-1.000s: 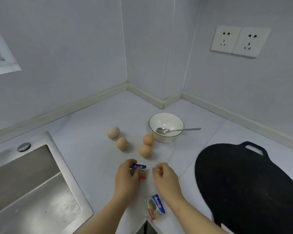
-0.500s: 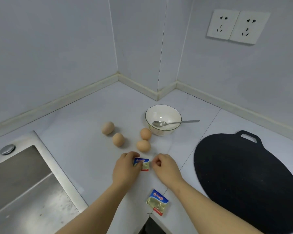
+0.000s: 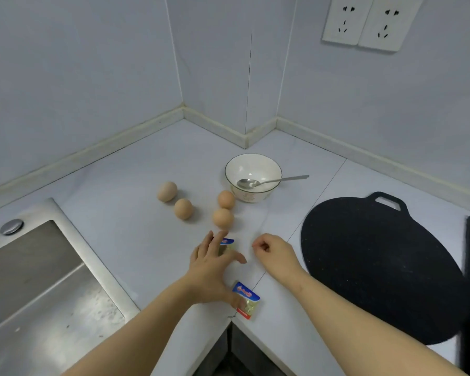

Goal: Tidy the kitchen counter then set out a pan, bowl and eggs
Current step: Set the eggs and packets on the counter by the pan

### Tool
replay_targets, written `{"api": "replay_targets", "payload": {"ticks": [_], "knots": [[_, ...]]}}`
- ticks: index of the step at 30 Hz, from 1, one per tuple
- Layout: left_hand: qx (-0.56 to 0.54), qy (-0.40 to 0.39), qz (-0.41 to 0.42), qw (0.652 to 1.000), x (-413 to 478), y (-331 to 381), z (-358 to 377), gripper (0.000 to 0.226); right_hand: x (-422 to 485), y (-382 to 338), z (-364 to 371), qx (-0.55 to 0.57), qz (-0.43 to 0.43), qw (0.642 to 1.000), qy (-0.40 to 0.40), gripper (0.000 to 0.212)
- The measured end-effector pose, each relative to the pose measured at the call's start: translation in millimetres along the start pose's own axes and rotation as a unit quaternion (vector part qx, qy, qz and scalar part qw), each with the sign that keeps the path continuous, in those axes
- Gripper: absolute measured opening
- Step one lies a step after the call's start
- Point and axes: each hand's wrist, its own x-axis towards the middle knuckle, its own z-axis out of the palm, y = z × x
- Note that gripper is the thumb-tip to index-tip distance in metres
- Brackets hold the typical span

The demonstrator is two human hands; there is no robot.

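The left hand (image 3: 215,264) is spread flat with its fingers apart, hovering over or resting on a small blue-topped packet (image 3: 227,243); I cannot tell whether it touches. The right hand (image 3: 274,251), just beside it, has its fingers curled in with nothing visible between them. A second packet (image 3: 246,299) lies near the tabletop (image 3: 120,185) edge, by the left wrist. The four eggs (image 3: 183,208) lie loose just beyond the hands, two of them close to the white bowl (image 3: 251,195), which holds a spoon (image 3: 269,181). The black pan (image 3: 377,267) sits flat to the right and the steel sink (image 3: 38,267) to the left.
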Motion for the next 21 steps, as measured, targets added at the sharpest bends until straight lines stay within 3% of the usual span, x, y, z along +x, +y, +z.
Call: {"api": "replay_targets", "payload": {"ticks": [4, 7, 11, 17, 21], "knots": [[-0.024, 0.063, -0.054, 0.996, 6.3, 8.0, 8.9, 0.079, -1.6, 3.3, -3.1, 0.016, 0.012, 1.000, -0.007, 0.017], [-0.031, 0.145, -0.101, 0.984, 14.4, 20.0, 10.0, 0.061, -1.8, 4.5, -4.2, 0.055, 0.033, 0.998, -0.016, 0.013], [-0.025, 0.207, -0.125, 0.970, 23.4, 30.3, 12.4, 0.056, -0.6, 6.1, -4.4, 0.079, 0.050, 0.995, -0.014, 0.012], [-0.051, 0.297, -0.104, 0.948, 28.2, 41.9, -1.4, 0.047, 1.0, 8.2, -16.2, 0.095, 0.061, 0.994, 0.005, 0.017], [-0.006, 0.378, -0.036, 0.925, 48.5, 58.7, -29.4, 0.040, 4.1, 8.5, -35.6, 0.101, 0.065, 0.992, 0.046, 0.020]]}}
